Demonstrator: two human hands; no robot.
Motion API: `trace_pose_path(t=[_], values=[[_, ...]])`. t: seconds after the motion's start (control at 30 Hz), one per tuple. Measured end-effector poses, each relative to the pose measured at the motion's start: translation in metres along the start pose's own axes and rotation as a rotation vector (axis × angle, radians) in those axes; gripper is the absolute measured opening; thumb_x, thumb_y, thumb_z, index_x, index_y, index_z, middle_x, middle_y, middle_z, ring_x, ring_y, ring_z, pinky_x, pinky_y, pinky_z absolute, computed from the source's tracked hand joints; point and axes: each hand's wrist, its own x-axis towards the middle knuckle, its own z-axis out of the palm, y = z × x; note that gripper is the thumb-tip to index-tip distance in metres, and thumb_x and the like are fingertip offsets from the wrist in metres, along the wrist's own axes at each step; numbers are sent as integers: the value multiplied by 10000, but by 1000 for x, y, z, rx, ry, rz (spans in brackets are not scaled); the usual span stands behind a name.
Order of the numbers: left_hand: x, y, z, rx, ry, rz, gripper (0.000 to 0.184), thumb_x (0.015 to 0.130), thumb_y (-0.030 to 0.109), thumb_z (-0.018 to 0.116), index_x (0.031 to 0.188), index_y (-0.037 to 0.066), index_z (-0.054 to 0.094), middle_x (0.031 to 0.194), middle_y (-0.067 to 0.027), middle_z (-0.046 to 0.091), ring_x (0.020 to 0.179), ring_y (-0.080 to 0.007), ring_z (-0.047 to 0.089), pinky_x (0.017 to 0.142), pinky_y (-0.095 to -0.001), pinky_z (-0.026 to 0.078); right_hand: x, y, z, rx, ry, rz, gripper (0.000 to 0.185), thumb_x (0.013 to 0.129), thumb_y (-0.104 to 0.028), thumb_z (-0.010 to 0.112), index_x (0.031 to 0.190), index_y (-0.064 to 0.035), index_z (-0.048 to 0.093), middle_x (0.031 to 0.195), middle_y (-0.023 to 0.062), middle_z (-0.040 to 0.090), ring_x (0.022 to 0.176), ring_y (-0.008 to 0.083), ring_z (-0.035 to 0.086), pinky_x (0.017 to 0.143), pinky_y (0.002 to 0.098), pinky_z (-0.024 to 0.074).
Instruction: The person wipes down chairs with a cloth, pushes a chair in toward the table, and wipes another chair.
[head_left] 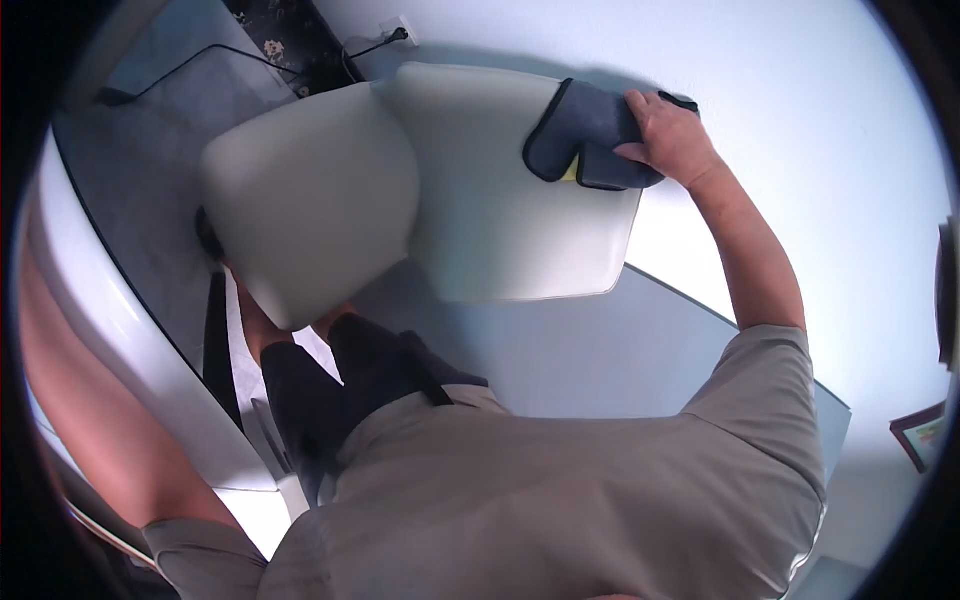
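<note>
My right hand [668,137] grips a dark grey cloth [597,118] with black edging, its fingers closed over it. The cloth is bunched, and a bit of yellow shows at its fold. It lies against the top end of a pale cream chair's backrest [510,210]. The chair's seat [315,195] is to the left of the backrest. Along the left edge of the view runs my left forearm, but my left hand itself is out of sight.
A white wall stands behind the chair, with a power outlet [399,32] and a plugged-in black cord. A grey-blue tabletop [560,350] lies between my body and the wall. At left is a white curved edge [130,300]. A picture frame [920,437] is at far right.
</note>
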Motion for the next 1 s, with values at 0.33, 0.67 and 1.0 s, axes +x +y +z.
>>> trace_pose_path(t=[0.33, 0.67, 1.0], values=[[1, -11, -15, -21, -44, 69, 345, 995, 140, 672, 1210, -130, 687, 1106, -241, 750, 997, -273, 731, 912, -333, 577, 27, -36, 27, 102, 215, 130, 803, 671, -719, 820, 1006, -26, 591, 935, 132, 708, 885, 278, 730, 697, 384, 601], [1, -5, -1, -22, -49, 53, 323, 1005, 110, 661, 1226, -126, 681, 1130, -233, 747, 1010, -268, 729, 916, -327, 579, 47, -33, 18, 105, 37, 96, 832, 667, -783, 781, 960, -19, 625, 805, 134, 713, 727, 314, 730, 684, 397, 598], [13, 41, 9, -5, -51, 105, 329, 987, 130, 687, 1187, -132, 698, 1086, -223, 756, 967, -259, 725, 887, -325, 577, 77, -38, 4, 176, -110, -16, 770, 705, -744, 781, 954, -21, 691, 787, 141, 716, 783, 323, 730, 721, 432, 589]])
